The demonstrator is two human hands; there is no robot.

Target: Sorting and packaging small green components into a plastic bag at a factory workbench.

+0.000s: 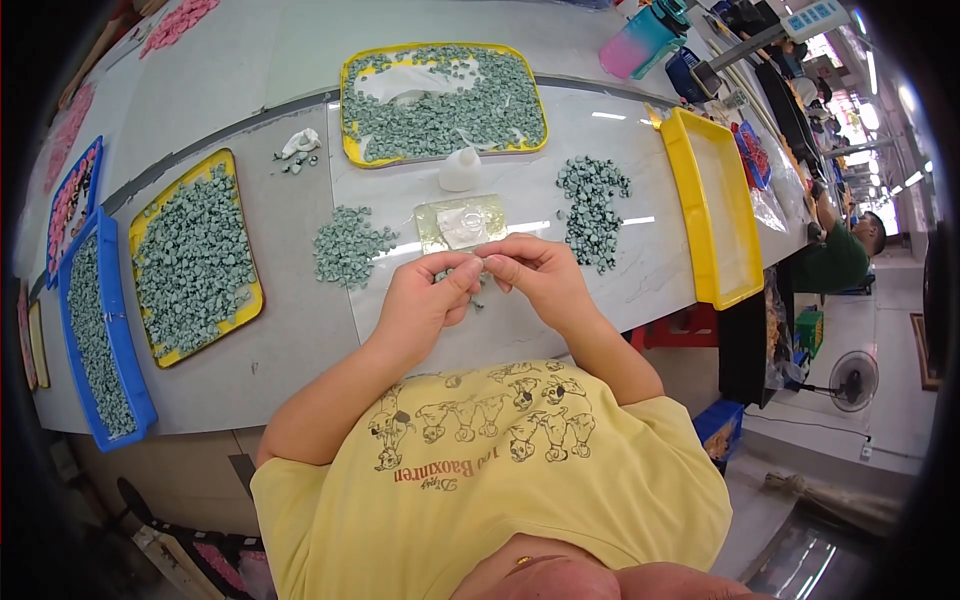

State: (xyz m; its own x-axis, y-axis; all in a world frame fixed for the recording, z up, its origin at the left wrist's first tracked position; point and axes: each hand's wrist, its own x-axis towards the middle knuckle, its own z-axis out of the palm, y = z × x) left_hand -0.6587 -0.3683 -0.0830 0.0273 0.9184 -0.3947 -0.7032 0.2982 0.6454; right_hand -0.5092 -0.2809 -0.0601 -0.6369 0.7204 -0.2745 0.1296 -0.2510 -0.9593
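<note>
My left hand and my right hand meet fingertip to fingertip over the table, both closed in a pinch. Whatever sits between the fingertips is too small and covered to make out. A few grey-green pieces show just beneath the fingers. Right beyond the hands lies a pale yellow-green pad with a white patch on it. Behind that stands a small white bottle. One loose pile of small grey-green pieces is left of the pad; another pile is to its right.
A yellow tray of green pieces stands at the back. Another yellow tray and a blue tray, both filled likewise, are at left. A yellow bin sits on the right edge. A pink-and-teal bottle stands far right; a person sits beyond.
</note>
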